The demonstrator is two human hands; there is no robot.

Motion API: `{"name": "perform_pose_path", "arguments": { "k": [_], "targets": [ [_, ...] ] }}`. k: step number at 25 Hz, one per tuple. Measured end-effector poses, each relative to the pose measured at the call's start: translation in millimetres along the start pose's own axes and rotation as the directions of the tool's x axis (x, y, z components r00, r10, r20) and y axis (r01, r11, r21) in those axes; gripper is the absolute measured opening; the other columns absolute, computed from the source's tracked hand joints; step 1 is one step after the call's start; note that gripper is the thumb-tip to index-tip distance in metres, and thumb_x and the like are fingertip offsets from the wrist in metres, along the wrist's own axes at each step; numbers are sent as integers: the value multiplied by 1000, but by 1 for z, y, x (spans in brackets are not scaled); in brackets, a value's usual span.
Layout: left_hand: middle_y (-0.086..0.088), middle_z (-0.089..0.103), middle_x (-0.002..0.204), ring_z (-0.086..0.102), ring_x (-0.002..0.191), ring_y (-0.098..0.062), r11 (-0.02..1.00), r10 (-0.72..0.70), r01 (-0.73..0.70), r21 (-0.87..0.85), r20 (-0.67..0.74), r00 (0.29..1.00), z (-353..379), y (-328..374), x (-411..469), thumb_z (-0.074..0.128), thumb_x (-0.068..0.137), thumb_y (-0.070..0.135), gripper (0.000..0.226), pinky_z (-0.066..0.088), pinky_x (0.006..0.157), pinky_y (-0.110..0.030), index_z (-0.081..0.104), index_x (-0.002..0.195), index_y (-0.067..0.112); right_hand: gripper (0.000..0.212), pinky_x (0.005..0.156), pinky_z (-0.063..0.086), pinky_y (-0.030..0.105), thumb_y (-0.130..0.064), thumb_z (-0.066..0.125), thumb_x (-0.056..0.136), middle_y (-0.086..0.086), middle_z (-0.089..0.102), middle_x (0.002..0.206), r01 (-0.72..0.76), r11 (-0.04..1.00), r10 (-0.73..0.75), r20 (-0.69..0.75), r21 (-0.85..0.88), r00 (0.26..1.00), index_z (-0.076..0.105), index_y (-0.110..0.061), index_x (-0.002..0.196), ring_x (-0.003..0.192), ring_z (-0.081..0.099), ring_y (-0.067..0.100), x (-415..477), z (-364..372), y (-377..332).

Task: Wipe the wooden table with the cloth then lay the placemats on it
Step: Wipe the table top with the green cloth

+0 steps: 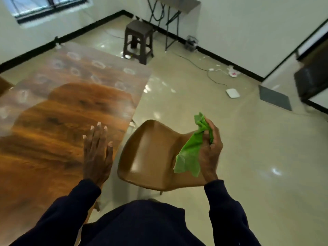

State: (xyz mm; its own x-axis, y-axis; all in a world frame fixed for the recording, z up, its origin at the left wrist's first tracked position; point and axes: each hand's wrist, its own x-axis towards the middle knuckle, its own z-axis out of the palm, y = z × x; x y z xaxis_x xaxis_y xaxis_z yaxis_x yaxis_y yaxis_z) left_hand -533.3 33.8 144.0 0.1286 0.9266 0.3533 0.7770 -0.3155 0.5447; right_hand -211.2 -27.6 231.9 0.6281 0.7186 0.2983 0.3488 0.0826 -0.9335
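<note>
**Cloth in right hand, table not yet touched**

Right hand (211,148) was clenched around the green cloth (191,153), bunched in the fist with a loose tail hanging below it. It was off to the side of the wooden table (53,121), over the tan chair (150,157), so no contact with the wood. Left hand (97,153) was flat, fingers spread, holding nothing, over the table's near edge. Couldn't tell whether the palm was actually touching the top.

Handling read: the cloth looked thin, light and limp. No stiffness, so it would fold on itself if dragged by a corner. Better to ball or fold it into a pad under the palm and press down, not pinch the tail. No breakage risk. The glossy top looked slick, so the pad should slide easily.

Table showed pale ring marks (97,64) across the far half, likely what needs wiping. No placemats in view. Judged: still at the start of the wipe step.
</note>
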Motion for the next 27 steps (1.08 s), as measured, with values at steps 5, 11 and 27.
{"name": "perform_pose_path", "arguments": {
  "k": [5,11,27],
  "targets": [
    [-10,19,175,11,163,-28,988,126,-123,-97,34,991,44,87,14,33,110,27,57,9,130,-59,30,164,9,35,115,48,37,-7,48,112,-1,67,143,20,1000,-19,-232,5,973,62,-18,142,135,60,13,15,-118,15],
    [-8,20,174,9,163,-23,976,141,-116,-186,129,981,132,225,-2,28,111,35,59,9,131,-56,33,163,8,39,115,45,26,1,45,110,-1,66,144,-14,997,-7,-257,-77,967,62,-14,143,136,59,10,51,-262,63],
    [23,35,161,18,147,22,903,265,-52,-426,461,847,330,492,20,41,111,33,45,15,122,-8,48,155,27,41,118,42,21,-1,43,110,-12,61,149,31,982,-57,-134,-188,989,57,-7,147,141,54,5,192,-484,172]
  ]
}}
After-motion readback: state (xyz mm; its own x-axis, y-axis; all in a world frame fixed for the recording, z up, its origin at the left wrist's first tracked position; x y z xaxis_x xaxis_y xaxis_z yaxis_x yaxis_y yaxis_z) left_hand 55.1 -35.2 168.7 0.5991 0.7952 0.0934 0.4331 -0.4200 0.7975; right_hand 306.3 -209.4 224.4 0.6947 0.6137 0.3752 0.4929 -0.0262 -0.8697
